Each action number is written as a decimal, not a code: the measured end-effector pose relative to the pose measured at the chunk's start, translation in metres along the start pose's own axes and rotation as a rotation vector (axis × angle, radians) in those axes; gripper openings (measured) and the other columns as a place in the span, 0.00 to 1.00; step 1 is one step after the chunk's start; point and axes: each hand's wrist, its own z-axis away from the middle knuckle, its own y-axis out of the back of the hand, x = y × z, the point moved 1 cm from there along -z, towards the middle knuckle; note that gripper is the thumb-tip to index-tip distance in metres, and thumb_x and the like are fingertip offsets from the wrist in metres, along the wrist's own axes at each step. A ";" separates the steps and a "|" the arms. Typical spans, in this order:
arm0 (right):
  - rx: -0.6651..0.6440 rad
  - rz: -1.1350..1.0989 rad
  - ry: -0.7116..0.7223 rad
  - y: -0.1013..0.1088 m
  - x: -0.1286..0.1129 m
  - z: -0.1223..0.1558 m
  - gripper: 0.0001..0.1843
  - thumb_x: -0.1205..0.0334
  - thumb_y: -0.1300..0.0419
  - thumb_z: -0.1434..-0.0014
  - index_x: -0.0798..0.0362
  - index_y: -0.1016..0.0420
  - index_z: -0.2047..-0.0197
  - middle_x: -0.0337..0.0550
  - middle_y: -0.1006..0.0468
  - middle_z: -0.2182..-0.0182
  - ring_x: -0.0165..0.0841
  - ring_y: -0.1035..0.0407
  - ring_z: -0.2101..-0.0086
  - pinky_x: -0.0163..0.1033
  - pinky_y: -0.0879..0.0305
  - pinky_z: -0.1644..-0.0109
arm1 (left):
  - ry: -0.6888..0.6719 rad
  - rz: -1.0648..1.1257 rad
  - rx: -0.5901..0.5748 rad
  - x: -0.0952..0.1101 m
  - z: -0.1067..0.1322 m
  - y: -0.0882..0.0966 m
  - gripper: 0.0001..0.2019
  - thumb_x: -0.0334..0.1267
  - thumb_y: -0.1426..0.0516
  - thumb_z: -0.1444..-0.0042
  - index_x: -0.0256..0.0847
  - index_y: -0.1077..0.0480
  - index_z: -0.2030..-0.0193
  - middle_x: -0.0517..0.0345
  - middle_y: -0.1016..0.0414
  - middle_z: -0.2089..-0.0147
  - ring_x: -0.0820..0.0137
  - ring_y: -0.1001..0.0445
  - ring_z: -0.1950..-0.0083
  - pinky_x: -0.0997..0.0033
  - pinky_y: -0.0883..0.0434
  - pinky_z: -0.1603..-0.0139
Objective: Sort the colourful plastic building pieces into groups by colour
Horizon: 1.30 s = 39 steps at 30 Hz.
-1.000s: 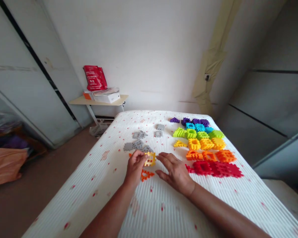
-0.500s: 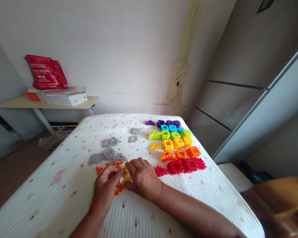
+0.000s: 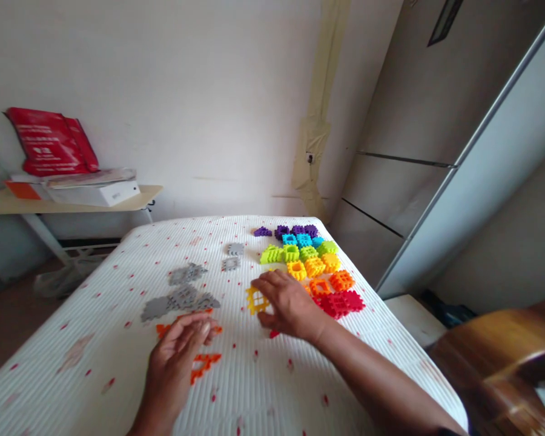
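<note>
My right hand [image 3: 290,306] is pinched on a yellow square grid piece [image 3: 255,300], held low over the white spotted bedsheet [image 3: 300,387]. My left hand [image 3: 175,357] hovers with loosely spread fingers and holds nothing. It is above an orange triangle piece [image 3: 205,362] and beside other orange pieces [image 3: 163,330]. Past my right hand lie sorted rows of pieces: purple [image 3: 284,231], blue [image 3: 300,239], green [image 3: 295,253], yellow [image 3: 318,265], orange [image 3: 338,280] and red [image 3: 343,303]. Flat grey pieces [image 3: 181,297] lie to the left of them.
A side table [image 3: 72,206] at the back left carries a red bag [image 3: 49,142] and a white box [image 3: 93,194]. Grey wardrobe doors [image 3: 458,181] stand to the right. Brown wooden furniture [image 3: 504,363] sits at the bottom right, past the bed's edge.
My right hand has carried the yellow square piece away from my left hand, to the right towards the coloured rows. My left hand has let go and dropped back. The view has turned right.
</note>
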 end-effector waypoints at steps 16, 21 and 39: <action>-0.406 0.412 -0.321 0.028 0.163 0.018 0.28 0.64 0.36 0.53 0.49 0.31 0.47 0.46 0.27 0.52 0.41 0.38 0.50 0.44 0.40 0.50 | -0.068 -0.108 0.109 0.000 -0.010 0.016 0.16 0.47 0.36 0.59 0.39 0.28 0.67 0.59 0.25 0.71 0.69 0.28 0.69 0.70 0.28 0.67; -0.433 0.405 -0.317 0.021 0.166 0.014 0.27 0.65 0.35 0.54 0.46 0.30 0.48 0.45 0.27 0.53 0.41 0.38 0.50 0.45 0.39 0.51 | -0.060 -0.113 0.141 -0.005 -0.015 0.023 0.17 0.47 0.36 0.59 0.39 0.28 0.65 0.60 0.25 0.70 0.71 0.28 0.69 0.74 0.28 0.67; -0.435 0.366 -0.335 0.021 0.165 0.016 0.27 0.69 0.37 0.53 0.52 0.30 0.47 0.49 0.29 0.49 0.41 0.37 0.48 0.45 0.39 0.48 | -0.095 -0.114 0.162 0.004 -0.013 0.020 0.13 0.45 0.37 0.59 0.38 0.28 0.69 0.61 0.27 0.73 0.72 0.30 0.71 0.74 0.31 0.67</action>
